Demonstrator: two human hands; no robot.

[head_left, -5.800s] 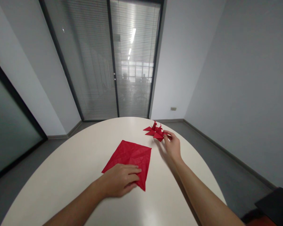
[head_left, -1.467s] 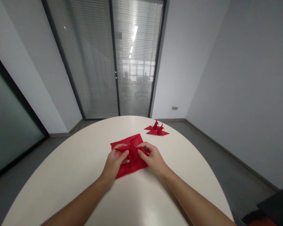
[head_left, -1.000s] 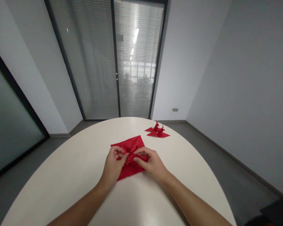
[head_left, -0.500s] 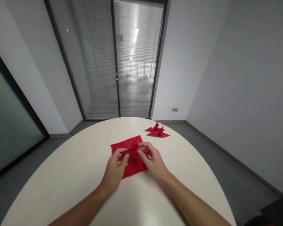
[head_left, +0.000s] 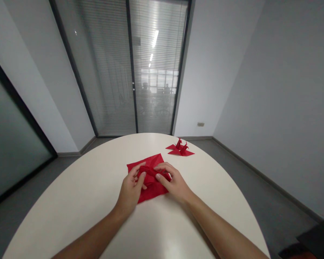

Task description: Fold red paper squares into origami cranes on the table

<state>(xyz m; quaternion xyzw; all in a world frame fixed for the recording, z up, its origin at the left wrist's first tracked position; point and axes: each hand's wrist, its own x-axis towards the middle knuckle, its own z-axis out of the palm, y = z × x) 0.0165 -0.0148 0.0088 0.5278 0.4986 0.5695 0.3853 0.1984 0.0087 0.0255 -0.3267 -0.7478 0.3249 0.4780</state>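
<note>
Between my two hands is a piece of folded red paper (head_left: 150, 174), held just over the red paper sheet (head_left: 144, 196) on the table. My left hand (head_left: 131, 185) pinches its left side, thumb on the near face and fingers behind. On the right, my right hand (head_left: 172, 180) grips the other side between thumb and fingers. The exact folds are hard to make out, and the fingers hide parts of both papers. Beyond my right hand stand two red origami cranes (head_left: 182, 151) with wings spread, one partly behind the other.
All of this rests on a round white table (head_left: 83, 201). Past its far edge is a glass partition with blinds (head_left: 156, 108). A grey wall (head_left: 286, 108) rises on the right, and a dark object (head_left: 317, 237) sits at the lower right.
The folded paper has tilted up and now shows more of its face between my hands. My left fingers have shifted around its edge; my right fingers moved slightly left.
</note>
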